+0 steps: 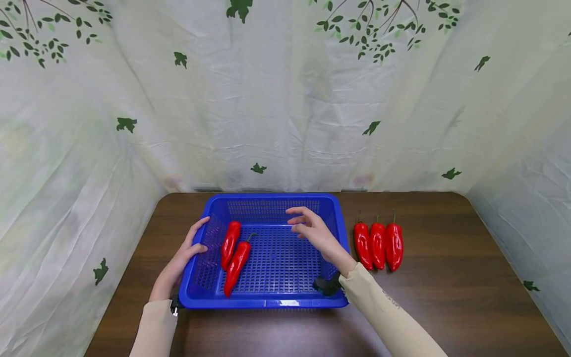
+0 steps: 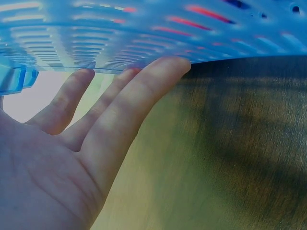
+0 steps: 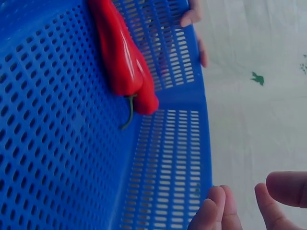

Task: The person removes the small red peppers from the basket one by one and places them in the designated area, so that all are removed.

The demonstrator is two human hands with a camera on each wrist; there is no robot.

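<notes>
A blue plastic basket [image 1: 276,301] with slotted walls stands on the table. My left hand [image 1: 189,248] holds its left rim, thumb over the edge and the other fingers along the outer wall, as the left wrist view shows from below. Two red peppers lie at the basket's left side: one pepper [image 1: 230,243] by the wall, and a second pepper [image 1: 238,265] with a green stem leaning close beside it. My right hand [image 1: 314,230] hovers over the right part of the basket, fingers loosely bent and apart, holding nothing. In the right wrist view both peppers appear beyond its fingertips [image 3: 207,213].
Right of the basket, three red peppers stand in a row on the brown wooden table [image 1: 446,277]: a left pepper [image 1: 363,245], a middle pepper [image 1: 377,245] and a right pepper [image 1: 394,248]. A pale curtain [image 1: 276,99] with leaf prints hangs behind and at both sides.
</notes>
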